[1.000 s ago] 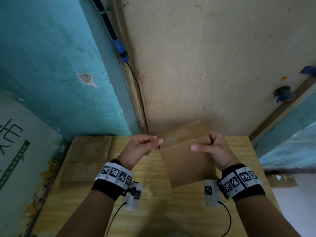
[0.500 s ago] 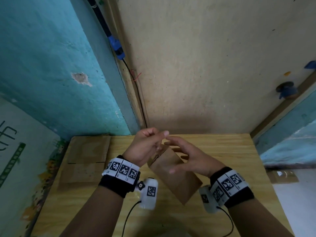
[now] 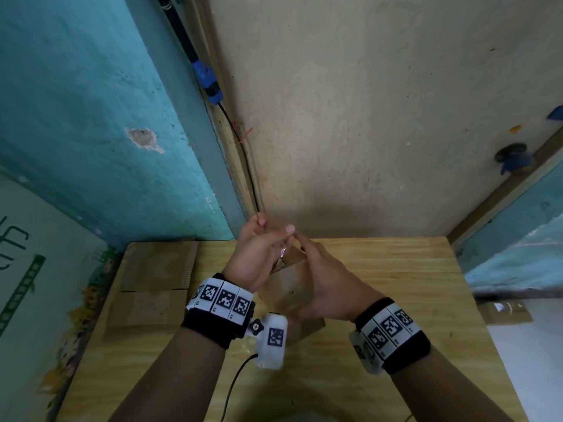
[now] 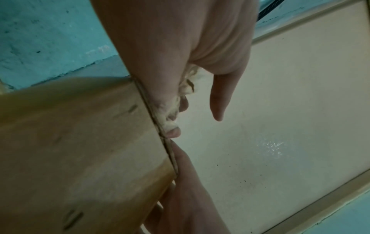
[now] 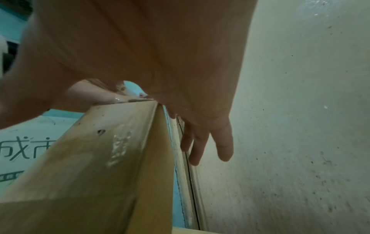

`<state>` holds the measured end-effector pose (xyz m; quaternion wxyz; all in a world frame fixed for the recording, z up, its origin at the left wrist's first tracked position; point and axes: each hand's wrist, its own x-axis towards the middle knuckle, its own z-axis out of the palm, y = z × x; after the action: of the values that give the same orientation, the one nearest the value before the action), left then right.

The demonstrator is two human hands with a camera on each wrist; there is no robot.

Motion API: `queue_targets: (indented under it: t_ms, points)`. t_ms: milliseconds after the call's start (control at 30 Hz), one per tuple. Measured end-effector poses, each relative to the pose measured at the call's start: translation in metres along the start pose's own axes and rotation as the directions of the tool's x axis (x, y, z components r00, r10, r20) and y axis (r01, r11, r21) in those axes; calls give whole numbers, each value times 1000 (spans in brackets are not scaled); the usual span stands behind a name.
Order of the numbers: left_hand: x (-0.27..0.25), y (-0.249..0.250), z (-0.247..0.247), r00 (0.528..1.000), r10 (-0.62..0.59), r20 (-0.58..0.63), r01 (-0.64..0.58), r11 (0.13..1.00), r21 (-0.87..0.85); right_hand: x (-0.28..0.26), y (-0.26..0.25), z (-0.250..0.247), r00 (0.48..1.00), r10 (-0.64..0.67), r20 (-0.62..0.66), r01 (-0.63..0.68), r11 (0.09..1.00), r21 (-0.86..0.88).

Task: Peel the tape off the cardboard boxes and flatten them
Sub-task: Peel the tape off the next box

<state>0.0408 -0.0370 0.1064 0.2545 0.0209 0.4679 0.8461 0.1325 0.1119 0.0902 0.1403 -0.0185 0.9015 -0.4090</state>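
A small brown cardboard box (image 3: pixel 289 289) stands tilted over the wooden table (image 3: pixel 396 269), between my two hands. My right hand (image 3: pixel 323 278) holds it, thumb along its top edge and fingers (image 5: pixel 200 142) stretched out past the far side. My left hand (image 3: pixel 263 248) is at the box's top corner and pinches a crumpled strip of clear tape (image 4: pixel 184 95) between thumb and fingers, with the index finger (image 4: pixel 218 102) pointing out. The left wrist view has the box (image 4: pixel 80 142) on the left and the right hand (image 4: pixel 186 197) below it. Box (image 5: pixel 100 158) and left hand (image 5: pixel 96 95) also show in the right wrist view.
Flattened cardboard pieces (image 3: pixel 152 284) lie on the table's left part. The table stands in a corner against a beige wall (image 3: pixel 365 117) and a teal wall (image 3: pixel 91 117), with a black cable (image 3: pixel 243 166) running down between them. A brown object (image 3: pixel 505 309) lies off the table's right edge.
The box has turned from lying broad between my hands to standing narrow. Both hands have come together at its top, and the left hand now has tape in its fingers.
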Motion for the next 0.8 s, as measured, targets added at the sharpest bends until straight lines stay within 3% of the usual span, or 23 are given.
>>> queue_targets:
  t_ms: [167, 433, 567, 667, 800]
  points:
    - [-3, -1, -2, 1000, -15, 21, 16, 998, -61, 0, -3, 0, 997, 74, -37, -72, 997, 42]
    - [-5, -1, -6, 999, -12, 49, 15, 998, -63, 6, 5, -2, 991, 77, -106, -78, 997, 0]
    - [-5, -2, -17, 999, 3, 52, -14, 978, 209, 5, 9, -8, 987, 52, -152, -46, 998, 41]
    - [-9, -1, -26, 1000, -1, -2, 2, 895, 447, 4, 11, -14, 985, 50, -164, -33, 994, 106]
    - [-15, 5, -24, 993, 36, -110, 38, 795, 605, 3, 13, -20, 978, 36, -205, -9, 992, 127]
